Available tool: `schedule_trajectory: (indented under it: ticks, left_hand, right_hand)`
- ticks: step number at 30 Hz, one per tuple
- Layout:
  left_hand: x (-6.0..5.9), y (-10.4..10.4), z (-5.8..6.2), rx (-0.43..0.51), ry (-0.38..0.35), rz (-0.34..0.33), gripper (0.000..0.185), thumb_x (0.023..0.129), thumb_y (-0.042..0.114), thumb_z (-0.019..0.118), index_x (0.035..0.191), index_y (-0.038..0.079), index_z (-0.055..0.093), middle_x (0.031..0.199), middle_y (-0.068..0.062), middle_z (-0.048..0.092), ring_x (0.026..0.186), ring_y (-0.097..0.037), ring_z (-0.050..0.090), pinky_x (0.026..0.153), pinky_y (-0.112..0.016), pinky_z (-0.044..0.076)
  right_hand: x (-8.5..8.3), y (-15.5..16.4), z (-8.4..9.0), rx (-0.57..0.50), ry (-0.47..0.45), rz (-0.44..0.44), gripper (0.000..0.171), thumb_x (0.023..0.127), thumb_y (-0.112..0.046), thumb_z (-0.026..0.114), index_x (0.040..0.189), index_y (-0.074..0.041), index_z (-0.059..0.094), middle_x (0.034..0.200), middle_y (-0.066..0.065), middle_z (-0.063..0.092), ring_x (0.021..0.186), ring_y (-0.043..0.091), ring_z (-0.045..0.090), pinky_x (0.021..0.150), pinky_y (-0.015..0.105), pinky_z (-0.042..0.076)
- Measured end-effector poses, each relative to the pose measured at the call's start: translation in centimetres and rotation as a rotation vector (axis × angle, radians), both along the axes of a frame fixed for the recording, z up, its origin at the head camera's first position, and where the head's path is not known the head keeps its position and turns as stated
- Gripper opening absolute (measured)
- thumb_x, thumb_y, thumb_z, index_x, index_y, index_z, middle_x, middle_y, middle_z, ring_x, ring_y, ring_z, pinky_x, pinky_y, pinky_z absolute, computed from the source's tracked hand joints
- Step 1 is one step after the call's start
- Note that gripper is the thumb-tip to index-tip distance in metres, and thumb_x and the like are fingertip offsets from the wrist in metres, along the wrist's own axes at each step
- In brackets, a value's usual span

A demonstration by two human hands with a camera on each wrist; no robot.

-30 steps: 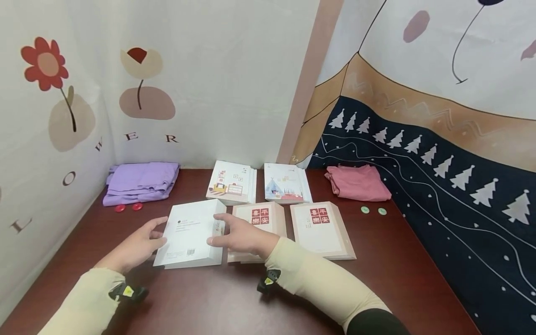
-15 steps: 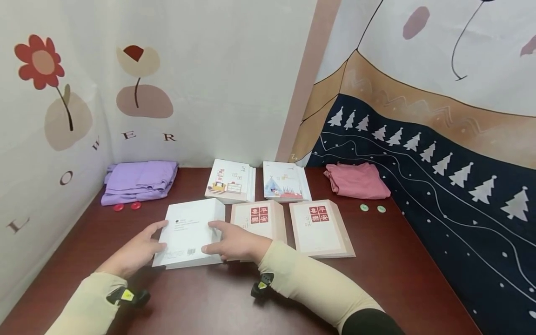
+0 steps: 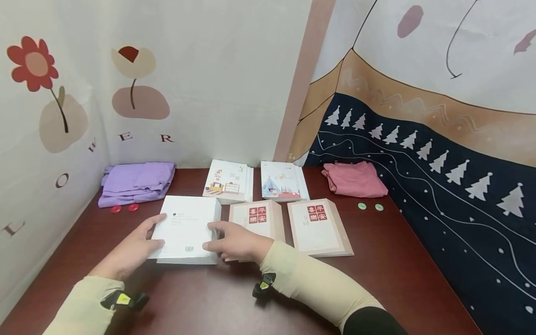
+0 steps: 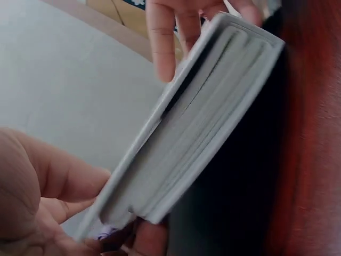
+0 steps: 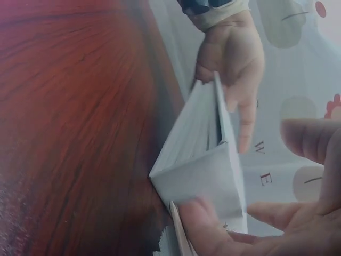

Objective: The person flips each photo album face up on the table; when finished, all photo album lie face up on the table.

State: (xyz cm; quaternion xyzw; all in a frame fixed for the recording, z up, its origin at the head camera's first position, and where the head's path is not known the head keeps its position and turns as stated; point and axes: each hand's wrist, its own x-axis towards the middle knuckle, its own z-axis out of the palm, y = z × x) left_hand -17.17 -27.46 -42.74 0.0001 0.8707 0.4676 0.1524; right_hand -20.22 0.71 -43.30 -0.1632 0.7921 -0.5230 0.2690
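A thick white book (image 3: 188,228) with a barcode on its upward cover is between my two hands at the table's left middle. My left hand (image 3: 130,253) grips its left, page side, with fingers above and below, as the left wrist view shows. My right hand (image 3: 240,242) holds the spine side, thumb and index finger over the cover's right edge and other fingertips against the spine. In the left wrist view, the book's page block (image 4: 186,128) shows between its covers. The right fingers overlap a pink-bordered book (image 3: 253,228) beside it.
Another pink-bordered book (image 3: 318,230) lies to the right. Two illustrated books (image 3: 228,179) lie at the back. A folded purple cloth (image 3: 138,184) with red discs (image 3: 133,207) is back left; a pink cloth (image 3: 356,179) with green discs (image 3: 362,206) is back right.
My right hand has slid a little nearer along the book's right side and closed on it. The book has shifted slightly left and up in view, with my left hand following.
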Motion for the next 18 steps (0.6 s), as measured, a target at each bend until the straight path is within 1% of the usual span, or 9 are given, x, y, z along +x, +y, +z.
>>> schedule_trajectory:
  ticks: [2, 5, 6, 8, 9, 10, 12, 15, 18]
  left_hand:
    - [0.1, 0.0, 0.4, 0.038, 0.027, -0.001, 0.076, 0.104, 0.004, 0.051, 0.168, 0.002, 0.01, 0.155, -0.039, 0.035, 0.12, -0.036, 0.061, 0.085, -0.033, 0.056]
    - [0.2, 0.2, 1.1, 0.096, 0.067, -0.009, 0.074, 0.105, 0.001, 0.05, 0.168, 0.002, 0.01, 0.148, -0.041, 0.043, 0.106, -0.026, 0.07, 0.078, -0.029, 0.06]
    - [0.2, 0.3, 1.4, 0.111, 0.083, -0.012, 0.074, 0.105, 0.001, 0.05, 0.168, 0.002, 0.01, 0.148, -0.041, 0.043, 0.103, -0.023, 0.071, 0.077, -0.029, 0.06]
    - [0.4, 0.5, 1.9, 0.137, 0.118, -0.018, 0.075, 0.105, -0.001, 0.05, 0.168, 0.001, 0.01, 0.147, -0.042, 0.043, 0.099, -0.018, 0.071, 0.076, -0.03, 0.061]
    - [0.5, 0.6, 2.1, 0.156, 0.131, -0.017, 0.075, 0.105, -0.001, 0.05, 0.168, 0.002, 0.01, 0.146, -0.042, 0.043, 0.098, -0.016, 0.071, 0.076, -0.03, 0.062]
    - [0.6, 0.7, 2.3, 0.187, 0.144, -0.015, 0.075, 0.105, -0.002, 0.05, 0.168, 0.002, 0.009, 0.145, -0.043, 0.044, 0.095, -0.013, 0.072, 0.075, -0.031, 0.063]
    - [0.7, 0.8, 2.6, 0.209, 0.172, -0.008, 0.076, 0.104, -0.002, 0.05, 0.168, 0.004, 0.009, 0.141, -0.042, 0.047, 0.091, -0.011, 0.071, 0.073, -0.032, 0.063]
    - [0.9, 1.1, 2.8, 0.234, 0.201, 0.002, 0.077, 0.105, -0.001, 0.052, 0.168, 0.006, 0.009, 0.136, -0.038, 0.05, 0.088, -0.012, 0.071, 0.072, -0.033, 0.063]
    - [1.0, 1.4, 2.9, 0.236, 0.244, -0.004, 0.076, 0.106, 0.002, 0.055, 0.168, 0.007, 0.011, 0.133, -0.034, 0.053, 0.09, -0.01, 0.07, 0.072, -0.031, 0.062]
  right_hand:
    - [0.0, 0.0, 0.1, 0.004, 0.067, 0.0, 0.069, 0.096, -0.028, 0.078, 0.157, -0.014, 0.05, 0.152, 0.006, 0.056, 0.122, 0.017, 0.064, 0.104, 0.033, 0.054]
    - [0.2, 0.0, 0.4, 0.0, 0.14, -0.004, 0.068, 0.095, -0.029, 0.079, 0.156, -0.015, 0.052, 0.153, 0.005, 0.058, 0.131, 0.009, 0.055, 0.11, 0.023, 0.044]
    - [0.3, 0.0, 0.6, -0.018, 0.126, -0.002, 0.068, 0.095, -0.027, 0.079, 0.156, -0.015, 0.052, 0.15, 0.006, 0.06, 0.122, 0.012, 0.062, 0.103, 0.026, 0.05]
    - [0.4, -0.1, 0.8, -0.054, 0.079, 0.009, 0.068, 0.095, -0.024, 0.079, 0.157, -0.016, 0.052, 0.137, 0.007, 0.066, 0.094, 0.015, 0.067, 0.08, 0.028, 0.058]
    - [0.5, -0.1, 0.9, -0.068, 0.055, 0.015, 0.068, 0.095, -0.022, 0.079, 0.157, -0.017, 0.051, 0.13, 0.007, 0.068, 0.08, 0.015, 0.065, 0.068, 0.027, 0.056]
    - [0.5, -0.1, 0.9, -0.084, 0.038, 0.027, 0.069, 0.095, -0.021, 0.078, 0.158, -0.017, 0.05, 0.126, 0.006, 0.068, 0.07, 0.015, 0.061, 0.06, 0.028, 0.054]
    - [0.5, -0.1, 1.0, -0.122, 0.002, 0.049, 0.07, 0.096, -0.018, 0.078, 0.159, -0.017, 0.048, 0.121, 0.004, 0.067, 0.059, 0.016, 0.055, 0.049, 0.029, 0.048]
    - [0.3, 0.0, 0.8, -0.171, -0.009, 0.089, 0.073, 0.096, -0.016, 0.077, 0.161, -0.016, 0.045, 0.13, 0.002, 0.063, 0.071, 0.011, 0.061, 0.053, 0.026, 0.048]
    - [0.1, 0.1, 0.6, -0.203, -0.032, 0.133, 0.079, 0.097, -0.016, 0.076, 0.166, -0.019, 0.035, 0.149, 0.004, 0.055, 0.093, 0.007, 0.066, 0.063, 0.026, 0.052]
